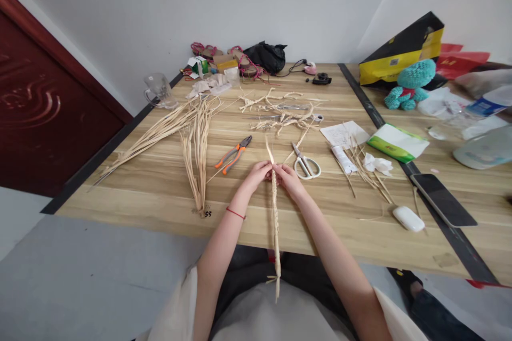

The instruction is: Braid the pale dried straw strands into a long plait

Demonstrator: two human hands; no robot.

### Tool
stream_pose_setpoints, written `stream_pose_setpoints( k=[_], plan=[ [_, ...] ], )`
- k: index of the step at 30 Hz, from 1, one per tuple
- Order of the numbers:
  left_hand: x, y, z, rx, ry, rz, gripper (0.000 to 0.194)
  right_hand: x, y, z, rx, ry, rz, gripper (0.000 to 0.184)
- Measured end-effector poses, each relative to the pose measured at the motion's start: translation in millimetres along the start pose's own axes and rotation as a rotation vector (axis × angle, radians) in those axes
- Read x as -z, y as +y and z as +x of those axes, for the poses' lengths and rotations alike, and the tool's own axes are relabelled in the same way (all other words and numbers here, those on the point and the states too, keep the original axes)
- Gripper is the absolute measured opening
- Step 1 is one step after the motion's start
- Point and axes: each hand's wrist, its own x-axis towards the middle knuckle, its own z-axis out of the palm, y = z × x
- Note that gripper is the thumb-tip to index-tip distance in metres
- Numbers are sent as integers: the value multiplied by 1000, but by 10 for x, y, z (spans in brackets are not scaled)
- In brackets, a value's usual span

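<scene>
A long pale straw braid (275,218) runs from my fingers over the table's front edge and down toward my lap. My left hand (259,175) pinches its upper end from the left. From the right, my right hand (289,178) closes on the same end, with both hands' fingertips nearly meeting. Loose straw (269,146) sticks up beyond the fingers, and another strand slants off to the upper right. Pliers with orange and grey handles (233,155) lie left of my hands. White-handled scissors (306,165) lie just right of them.
Bundles of straw strips (196,154) spread on the left, near a glass mug (159,90). Several braided pieces (288,117) lie ahead. At the right are a phone (443,200), a white case (408,219), a tissue pack (398,143) and a turquoise crocheted toy (412,84).
</scene>
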Motion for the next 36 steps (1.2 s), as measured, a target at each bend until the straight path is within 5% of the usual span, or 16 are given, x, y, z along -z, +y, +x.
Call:
stream_pose_setpoints(
  k=[30, 36],
  plan=[
    [27, -44, 25, -36, -24, 2, 25, 45, 71, 65, -41, -27, 129, 34],
    [27, -61, 65, -25, -31, -71, 46, 32, 50, 53, -46, -12, 134, 34]
  ],
)
